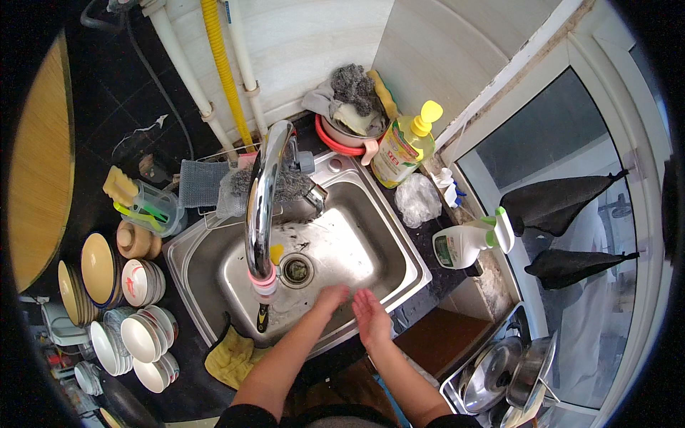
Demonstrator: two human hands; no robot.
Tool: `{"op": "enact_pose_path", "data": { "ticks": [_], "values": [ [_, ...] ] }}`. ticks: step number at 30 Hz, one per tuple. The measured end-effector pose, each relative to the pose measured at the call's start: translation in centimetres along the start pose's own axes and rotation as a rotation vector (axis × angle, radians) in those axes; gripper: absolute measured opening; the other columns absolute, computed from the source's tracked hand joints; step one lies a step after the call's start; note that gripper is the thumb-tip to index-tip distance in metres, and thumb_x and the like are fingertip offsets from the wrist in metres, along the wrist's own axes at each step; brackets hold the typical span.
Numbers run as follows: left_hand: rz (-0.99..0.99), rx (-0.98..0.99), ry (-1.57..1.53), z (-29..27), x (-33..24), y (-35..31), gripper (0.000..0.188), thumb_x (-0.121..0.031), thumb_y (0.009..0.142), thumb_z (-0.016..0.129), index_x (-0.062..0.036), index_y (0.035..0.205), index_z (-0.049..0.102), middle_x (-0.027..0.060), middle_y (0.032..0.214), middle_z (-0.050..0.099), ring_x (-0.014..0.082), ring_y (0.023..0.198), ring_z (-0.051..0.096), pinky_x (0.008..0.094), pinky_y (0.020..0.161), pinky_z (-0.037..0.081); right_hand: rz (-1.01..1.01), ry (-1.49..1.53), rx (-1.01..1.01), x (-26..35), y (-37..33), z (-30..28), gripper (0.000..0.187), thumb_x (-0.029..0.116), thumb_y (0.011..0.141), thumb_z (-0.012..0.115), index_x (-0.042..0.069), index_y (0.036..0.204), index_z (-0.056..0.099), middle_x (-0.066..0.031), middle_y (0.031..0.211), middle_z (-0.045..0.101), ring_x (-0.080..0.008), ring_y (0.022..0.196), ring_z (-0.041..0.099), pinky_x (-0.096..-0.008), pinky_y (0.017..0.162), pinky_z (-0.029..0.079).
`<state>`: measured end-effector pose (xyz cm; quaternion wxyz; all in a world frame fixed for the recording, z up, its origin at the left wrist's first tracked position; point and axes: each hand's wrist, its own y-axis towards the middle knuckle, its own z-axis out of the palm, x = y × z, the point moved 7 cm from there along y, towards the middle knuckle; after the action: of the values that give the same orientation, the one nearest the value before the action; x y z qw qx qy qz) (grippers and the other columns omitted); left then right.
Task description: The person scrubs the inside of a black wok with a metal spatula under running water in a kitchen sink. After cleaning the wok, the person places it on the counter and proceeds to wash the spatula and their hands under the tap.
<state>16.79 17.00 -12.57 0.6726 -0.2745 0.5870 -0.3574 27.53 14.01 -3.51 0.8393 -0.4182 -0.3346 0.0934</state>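
Both my hands reach over the near right part of a stainless steel sink (357, 246). My left hand (332, 297) is above the basin, seen partly from its side, with loosely bent fingers and nothing visible in it. Close to its right, my right hand (371, 317) is over the near rim, palm turned up and fingers stretched out, holding nothing. A small gap separates the hands. Left of them arches a chrome faucet (258, 200) with a pink end piece. Below its outlet, a black and yellow handle (262, 317) lies in the sink. The drain (296, 270) is at the basin's middle.
Stacked bowls (141, 339) and plates (100, 267) stand on the left. A yellow cloth (232, 359) hangs at the sink's near left corner. Behind are a scrubber-filled basin (349, 128) and a soap bottle (403, 150); a spray bottle (464, 242) and pot lids (492, 374) are right.
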Motion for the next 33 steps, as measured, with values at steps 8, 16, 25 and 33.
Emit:
{"op": "enact_pose_path", "data": {
  "ticks": [8, 16, 25, 33],
  "values": [
    [0.289, -0.17, -0.875, -11.4, -2.2, -9.0, 0.034, -0.029, 0.088, 0.04, -0.005, 0.11, 0.05, 0.0034, 0.108, 0.055, 0.0164, 0.097, 0.052, 0.0292, 0.083, 0.041, 0.468, 0.047, 0.462, -10.2, 0.9, 9.5, 0.037, 0.024, 0.09, 0.039, -0.003, 0.115, 0.043, -0.0165, 0.113, 0.05, -0.0256, 0.108, 0.047, -0.0359, 0.096, 0.035],
    [0.307, -0.198, -1.117, -14.4, -1.4, -10.9, 0.031, -0.022, 0.091, 0.035, -0.0036, 0.112, 0.048, 0.0074, 0.113, 0.052, 0.018, 0.105, 0.049, 0.0308, 0.092, 0.037, 0.62, 0.008, 0.754, -15.5, -0.5, 15.4, 0.031, 0.022, 0.086, 0.046, -0.005, 0.101, 0.05, -0.0174, 0.1, 0.056, -0.0303, 0.097, 0.054, -0.0416, 0.086, 0.045],
    [0.294, -0.106, -0.922, -14.9, -0.4, -13.6, 0.045, -0.033, 0.089, 0.04, 0.0011, 0.118, 0.043, 0.0131, 0.116, 0.051, 0.0232, 0.104, 0.049, 0.0316, 0.088, 0.037, 0.153, -1.852, 1.076, -7.9, 0.9, 3.8, 0.038, 0.037, 0.087, 0.042, 0.008, 0.107, 0.056, -0.013, 0.105, 0.058, -0.0291, 0.097, 0.055, -0.0376, 0.085, 0.042],
    [0.226, -0.108, -0.8, -14.9, 1.8, -13.1, 0.042, -0.032, 0.09, 0.037, -0.0029, 0.119, 0.044, 0.0101, 0.12, 0.049, 0.0212, 0.105, 0.05, 0.031, 0.087, 0.038, -0.673, -2.867, 0.545, 5.0, 8.4, 2.7, 0.034, 0.036, 0.085, 0.043, 0.014, 0.108, 0.057, -0.0124, 0.104, 0.058, -0.0275, 0.096, 0.056, -0.0395, 0.083, 0.041]
  ]
}}
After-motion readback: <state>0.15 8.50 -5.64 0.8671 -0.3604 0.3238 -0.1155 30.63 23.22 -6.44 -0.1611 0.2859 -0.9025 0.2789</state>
